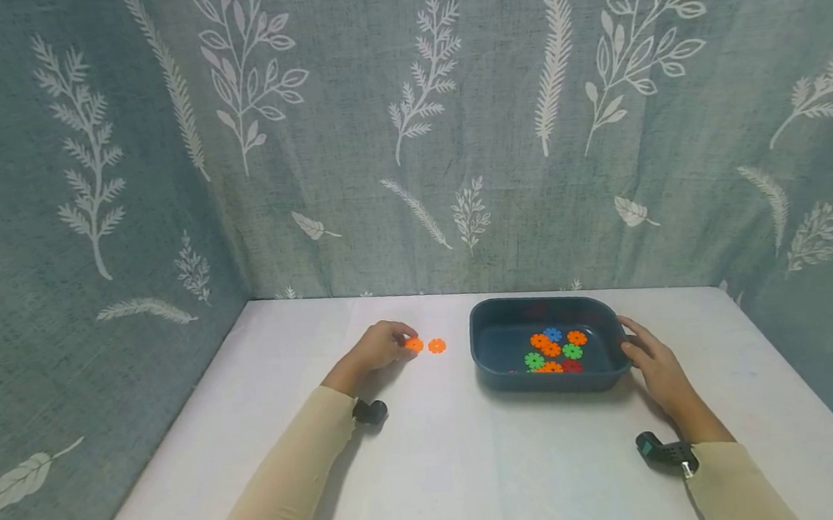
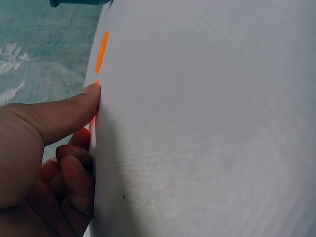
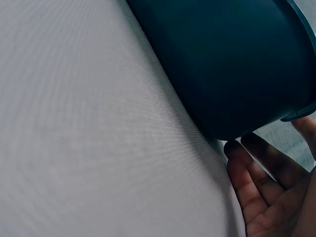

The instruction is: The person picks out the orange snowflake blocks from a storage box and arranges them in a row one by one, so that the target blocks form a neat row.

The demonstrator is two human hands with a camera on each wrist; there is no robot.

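My left hand [image 1: 381, 345] is at the table's far middle, pinching an orange flower-shaped plastic disc [image 1: 414, 344] at the tabletop. In the left wrist view, the thumb covers most of that disc and the other fingers are bent beneath. Just to its right lies a second orange disc [image 1: 436, 346], flat and apart. My right hand [image 1: 656, 367] touches the right end of a dark blue-grey plastic bin [image 1: 526, 382]. The right wrist view has its fairly straight fingertips [image 3: 249, 139] against the bin's lower wall, with the thumb near the rim.
Inside the bin lie several flower-shaped discs, among them a blue disc [image 1: 553, 335], a green disc [image 1: 572, 351] and a red disc [image 1: 571, 366]. A white-covered table [image 1: 430, 476] bears everything. Patterned green-grey cloth [image 1: 374, 130] hangs behind and at both sides.
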